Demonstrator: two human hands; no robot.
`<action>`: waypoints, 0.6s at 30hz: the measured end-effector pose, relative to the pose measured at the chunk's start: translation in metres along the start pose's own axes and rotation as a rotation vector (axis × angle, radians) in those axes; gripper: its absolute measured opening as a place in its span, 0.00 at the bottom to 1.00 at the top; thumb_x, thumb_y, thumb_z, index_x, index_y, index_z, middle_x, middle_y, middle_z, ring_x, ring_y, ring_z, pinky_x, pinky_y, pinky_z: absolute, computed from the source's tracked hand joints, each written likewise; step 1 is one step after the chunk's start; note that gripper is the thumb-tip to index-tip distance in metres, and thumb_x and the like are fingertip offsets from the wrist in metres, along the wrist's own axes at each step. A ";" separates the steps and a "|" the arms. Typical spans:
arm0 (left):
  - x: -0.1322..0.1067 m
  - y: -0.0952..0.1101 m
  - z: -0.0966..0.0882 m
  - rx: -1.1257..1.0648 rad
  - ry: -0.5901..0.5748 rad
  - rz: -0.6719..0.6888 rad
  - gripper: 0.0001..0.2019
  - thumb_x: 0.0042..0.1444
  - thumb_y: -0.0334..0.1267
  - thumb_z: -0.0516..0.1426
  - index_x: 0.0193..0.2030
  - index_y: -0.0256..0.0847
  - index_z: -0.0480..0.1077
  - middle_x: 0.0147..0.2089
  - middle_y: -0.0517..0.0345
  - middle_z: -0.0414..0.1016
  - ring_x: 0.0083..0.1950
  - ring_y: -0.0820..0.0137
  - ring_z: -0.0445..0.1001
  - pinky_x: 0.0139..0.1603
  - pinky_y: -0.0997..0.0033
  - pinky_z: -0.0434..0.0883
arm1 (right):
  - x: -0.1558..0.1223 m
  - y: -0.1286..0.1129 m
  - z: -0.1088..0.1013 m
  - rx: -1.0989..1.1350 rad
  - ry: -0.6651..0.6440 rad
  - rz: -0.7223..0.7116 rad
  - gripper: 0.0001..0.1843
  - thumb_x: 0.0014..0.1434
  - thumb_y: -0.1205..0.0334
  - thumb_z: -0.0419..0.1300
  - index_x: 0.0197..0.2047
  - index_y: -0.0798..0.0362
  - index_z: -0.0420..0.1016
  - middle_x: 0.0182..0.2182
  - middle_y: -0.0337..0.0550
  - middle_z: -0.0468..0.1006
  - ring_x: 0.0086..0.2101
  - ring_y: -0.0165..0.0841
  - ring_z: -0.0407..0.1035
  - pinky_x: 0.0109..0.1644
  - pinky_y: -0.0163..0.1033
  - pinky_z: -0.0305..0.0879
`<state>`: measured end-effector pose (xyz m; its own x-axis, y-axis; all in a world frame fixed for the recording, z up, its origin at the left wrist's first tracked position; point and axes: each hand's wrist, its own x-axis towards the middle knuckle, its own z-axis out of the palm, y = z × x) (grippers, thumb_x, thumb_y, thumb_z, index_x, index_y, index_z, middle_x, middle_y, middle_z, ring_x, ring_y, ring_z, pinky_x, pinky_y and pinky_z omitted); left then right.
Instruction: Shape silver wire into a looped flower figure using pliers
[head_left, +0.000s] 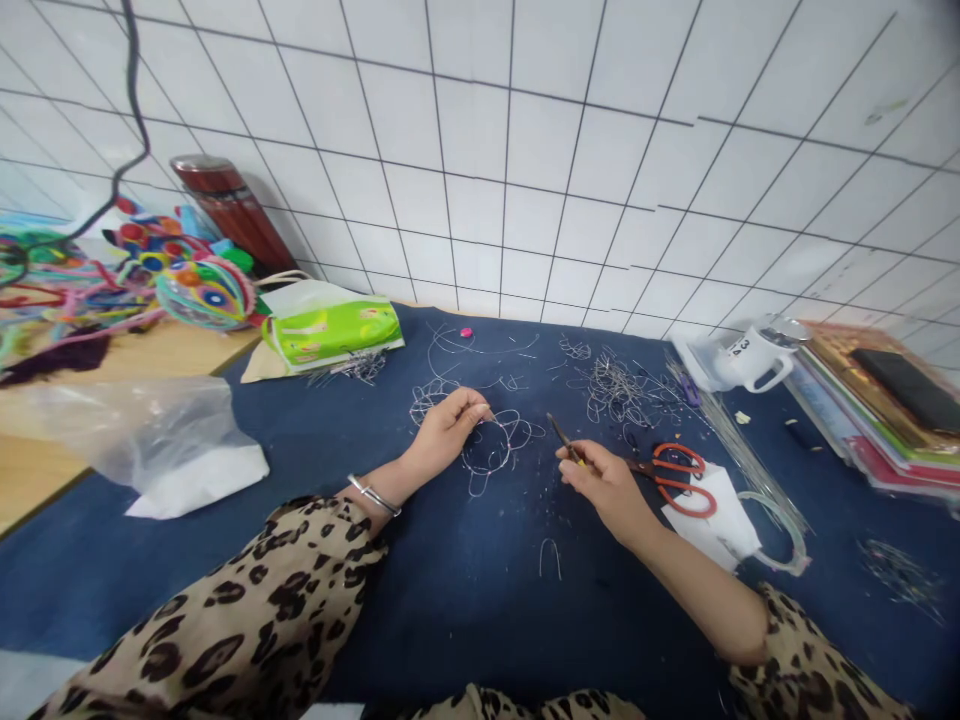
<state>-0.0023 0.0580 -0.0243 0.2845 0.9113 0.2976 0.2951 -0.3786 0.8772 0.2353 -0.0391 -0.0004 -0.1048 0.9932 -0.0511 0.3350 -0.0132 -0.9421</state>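
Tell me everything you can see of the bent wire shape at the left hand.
The wire shape is thin, silver-looking wire bent into several rounded loops, lying flat on the dark blue cloth. The left hand pinches its upper edge. The right hand, holding a slim tool, is close beside it without touching.

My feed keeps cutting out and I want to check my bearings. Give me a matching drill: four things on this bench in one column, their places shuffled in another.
Things
1. red-handled scissors
2. white mug
3. green tissue pack
4. wire figure

Places
A. pinched at the left hand's fingertips
B. back left corner of the blue cloth
C. just right of the right hand, which grips a small tool
D. far right, beside the stack of books

Pairs: 1-C, 2-D, 3-B, 4-A
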 end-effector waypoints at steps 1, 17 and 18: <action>0.000 0.000 0.000 0.007 0.001 0.002 0.10 0.60 0.40 0.49 0.35 0.39 0.68 0.35 0.57 0.73 0.37 0.71 0.69 0.42 0.70 0.65 | 0.000 0.002 0.000 0.039 0.016 -0.004 0.16 0.56 0.51 0.55 0.43 0.53 0.68 0.33 0.40 0.71 0.33 0.30 0.67 0.37 0.36 0.63; 0.005 -0.003 0.004 0.094 0.020 0.033 0.10 0.60 0.40 0.48 0.34 0.41 0.68 0.33 0.58 0.73 0.35 0.70 0.69 0.41 0.70 0.66 | 0.007 0.012 0.001 -0.003 0.025 -0.061 0.16 0.57 0.50 0.52 0.41 0.53 0.67 0.28 0.38 0.69 0.25 0.27 0.65 0.26 0.32 0.64; 0.006 -0.003 0.003 0.097 0.022 0.034 0.10 0.59 0.40 0.48 0.34 0.41 0.68 0.33 0.58 0.73 0.35 0.70 0.69 0.41 0.69 0.66 | 0.007 0.011 0.001 -0.016 0.020 -0.063 0.16 0.57 0.50 0.52 0.41 0.53 0.67 0.28 0.38 0.69 0.25 0.27 0.65 0.27 0.32 0.64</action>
<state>0.0019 0.0640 -0.0260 0.2760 0.9004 0.3362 0.3728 -0.4227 0.8260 0.2375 -0.0326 -0.0114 -0.1080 0.9940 0.0149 0.3436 0.0514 -0.9377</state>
